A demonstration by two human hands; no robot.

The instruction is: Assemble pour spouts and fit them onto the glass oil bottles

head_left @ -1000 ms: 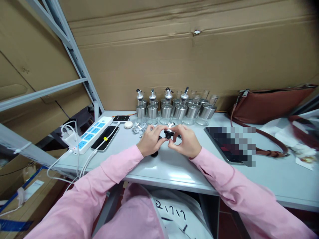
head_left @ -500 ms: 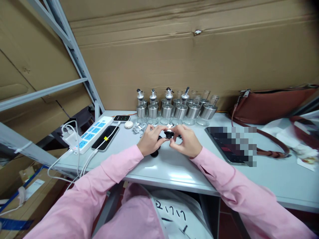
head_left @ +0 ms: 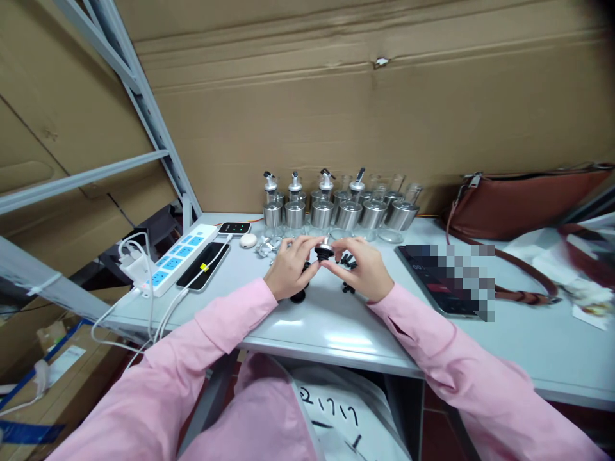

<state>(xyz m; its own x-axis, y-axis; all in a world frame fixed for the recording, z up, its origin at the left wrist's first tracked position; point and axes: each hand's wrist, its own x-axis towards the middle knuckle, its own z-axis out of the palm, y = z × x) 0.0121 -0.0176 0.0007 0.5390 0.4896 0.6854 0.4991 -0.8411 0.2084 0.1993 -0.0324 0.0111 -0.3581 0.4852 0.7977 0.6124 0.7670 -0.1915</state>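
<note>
Here, pinching a black-ribbed stopper [head_left: 325,252] with left hand [head_left: 289,267] and right hand [head_left: 364,269], in a narrow, nearly closed grip. Has bottles [head_left: 321,215] standing beyond that grip.

Handwritten black characters [head_left: 329,406] on the white cloth [head_left: 369,442] below the table edge: "1717", preceded by a mark that appears to be "2". Dark-screened device [head_left: 439,288], right: digits "00" at the left of the display; remainder pixelated. White label [head_left: 66,363] on the carton [head_left: 79,400], lower left, and black device display [head_left: 234,228]: print too small to read.
</note>
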